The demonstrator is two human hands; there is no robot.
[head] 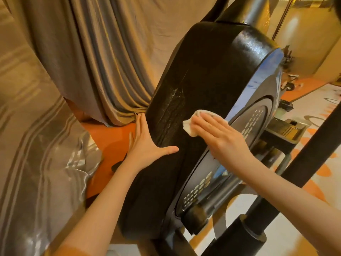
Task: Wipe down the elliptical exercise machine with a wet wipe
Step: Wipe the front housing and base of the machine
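The elliptical's black flywheel housing (199, 74) fills the middle of the view, its rounded top face dusty with pale streaks. A crumpled white wet wipe (189, 124) lies on that face. My right hand (219, 133) presses it flat with straight fingers. My left hand (145, 143) rests open on the housing's left edge, thumb spread across the black surface. The housing's side disc (245, 137) with pale oval dots faces right.
Grey-brown curtains (96, 58) hang close behind and to the left. An orange floor strip (110, 137) runs under the machine. A black crank arm (302, 163) and pedal (287, 130) stand to the right, over a white and orange mat (317, 183).
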